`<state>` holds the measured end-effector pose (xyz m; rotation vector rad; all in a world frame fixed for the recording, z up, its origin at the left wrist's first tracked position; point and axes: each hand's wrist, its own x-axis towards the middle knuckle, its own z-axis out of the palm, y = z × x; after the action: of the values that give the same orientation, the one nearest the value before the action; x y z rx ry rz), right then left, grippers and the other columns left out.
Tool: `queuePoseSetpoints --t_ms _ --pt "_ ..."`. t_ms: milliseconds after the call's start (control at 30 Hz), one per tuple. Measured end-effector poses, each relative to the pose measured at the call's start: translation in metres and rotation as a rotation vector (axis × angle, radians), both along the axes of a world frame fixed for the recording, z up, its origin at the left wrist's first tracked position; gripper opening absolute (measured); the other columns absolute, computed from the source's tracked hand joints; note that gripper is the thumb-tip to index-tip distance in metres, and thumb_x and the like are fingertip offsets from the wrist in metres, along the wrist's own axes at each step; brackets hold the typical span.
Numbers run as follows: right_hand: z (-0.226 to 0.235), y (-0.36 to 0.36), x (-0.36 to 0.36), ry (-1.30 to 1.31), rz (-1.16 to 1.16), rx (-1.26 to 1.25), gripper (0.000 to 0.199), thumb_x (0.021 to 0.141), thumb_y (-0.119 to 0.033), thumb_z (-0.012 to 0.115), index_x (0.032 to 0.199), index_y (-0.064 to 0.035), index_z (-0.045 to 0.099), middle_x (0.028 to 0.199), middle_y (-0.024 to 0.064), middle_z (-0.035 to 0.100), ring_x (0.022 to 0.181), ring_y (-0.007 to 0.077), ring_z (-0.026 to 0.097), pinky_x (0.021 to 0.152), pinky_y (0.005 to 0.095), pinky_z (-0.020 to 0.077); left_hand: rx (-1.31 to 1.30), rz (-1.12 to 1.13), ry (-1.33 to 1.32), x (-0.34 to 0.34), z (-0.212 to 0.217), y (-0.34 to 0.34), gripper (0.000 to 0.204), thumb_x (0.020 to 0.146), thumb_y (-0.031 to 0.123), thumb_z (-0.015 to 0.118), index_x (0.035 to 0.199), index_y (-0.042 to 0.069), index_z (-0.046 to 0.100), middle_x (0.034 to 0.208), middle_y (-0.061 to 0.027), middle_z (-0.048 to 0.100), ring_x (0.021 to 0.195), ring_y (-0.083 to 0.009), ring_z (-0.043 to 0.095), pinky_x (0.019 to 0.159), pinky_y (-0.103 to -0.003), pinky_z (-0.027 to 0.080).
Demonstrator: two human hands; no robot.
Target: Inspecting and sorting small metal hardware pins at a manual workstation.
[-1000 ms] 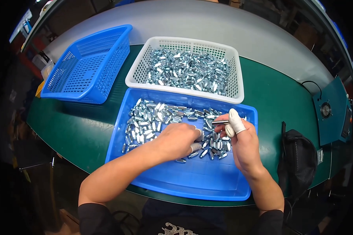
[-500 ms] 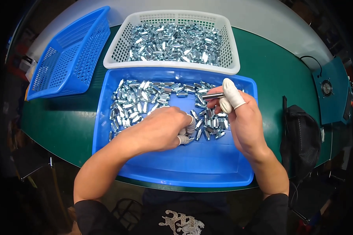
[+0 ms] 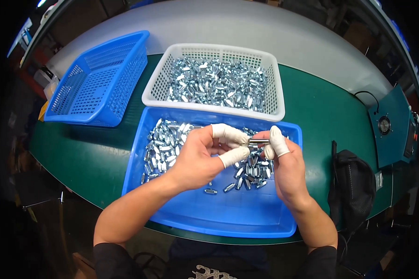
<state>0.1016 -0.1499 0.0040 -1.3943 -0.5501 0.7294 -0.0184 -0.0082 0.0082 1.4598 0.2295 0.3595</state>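
My right hand [image 3: 284, 156], with white finger cots on thumb and forefinger, pinches a slim, shiny metal rod [image 3: 260, 141] held level above the blue tray [image 3: 219, 221]. My left hand [image 3: 209, 151], also in white finger cots, is closed at the rod's left end. Its fingertips pinch a small metal fitting, which they cover almost wholly; whether the rod sits inside it I cannot tell. Beneath both hands, many silver hex metal fittings [image 3: 160, 153] lie loose along the tray's left, back and right. One single fitting [image 3: 210, 191] lies apart, nearer the front.
Behind the tray stands a white perforated basket [image 3: 214, 110] heaped with the same kind of fittings. A blue perforated basket [image 3: 86, 116] rests tilted at the left. On the right are a black bag [image 3: 354, 181] and a teal box with a fan [image 3: 393, 128], on the green tabletop [image 3: 319, 111].
My left hand has risen from the fittings in the tray and moved right to meet the rod. My right hand still holds the rod. The whole view has shifted, so the tray appears lower.
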Motion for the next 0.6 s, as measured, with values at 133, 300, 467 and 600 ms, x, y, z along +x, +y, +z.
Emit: queuePoseSetpoints --t_ms 133,300,467,600 --pt "0.0039 0.0006 0.0 -0.015 -0.078 0.081 0.041 0.096 -0.034 0.043 0.094 0.0013 0.063 0.085 0.0043 0.061 0.075 0.0082 0.05 0.072 0.0226 0.0386 -0.011 0.095 -0.039 0.0034 -0.003 -0.0012 0.023 0.084 0.002 0.063 0.107 0.0 0.061 0.098 -0.0068 0.064 0.087 -0.0114 0.061 0.073 -0.025 0.05" --pt "-0.0005 -0.0012 0.0005 -0.022 -0.016 0.016 0.04 0.096 -0.033 0.044 0.092 0.0009 0.064 0.078 0.0008 0.058 0.072 0.0066 0.047 0.07 0.0214 0.0375 0.064 0.062 -0.031 0.0012 -0.0036 -0.0011 0.019 0.087 0.006 0.06 0.105 0.001 0.064 0.096 -0.0066 0.066 0.085 -0.0126 0.063 0.07 -0.025 0.05" --pt "0.0024 -0.0025 -0.0007 -0.146 0.005 -0.048 0.037 0.098 -0.03 0.042 0.095 -0.0003 0.064 0.079 -0.0003 0.058 0.072 0.0055 0.048 0.069 0.021 0.038 0.572 0.085 -0.078 -0.0021 0.0018 0.0016 0.017 0.083 0.005 0.064 0.1 0.002 0.066 0.09 -0.0076 0.067 0.081 -0.0117 0.063 0.071 -0.026 0.05" --pt "0.0006 -0.0031 -0.0008 -0.132 0.044 -0.058 0.036 0.099 -0.027 0.039 0.098 0.0003 0.063 0.085 -0.0001 0.059 0.076 0.0058 0.051 0.071 0.0199 0.0387 0.297 0.094 -0.054 -0.0032 -0.0015 -0.0031 0.017 0.085 0.004 0.062 0.102 0.0 0.063 0.091 -0.0074 0.066 0.081 -0.0123 0.062 0.074 -0.026 0.051"
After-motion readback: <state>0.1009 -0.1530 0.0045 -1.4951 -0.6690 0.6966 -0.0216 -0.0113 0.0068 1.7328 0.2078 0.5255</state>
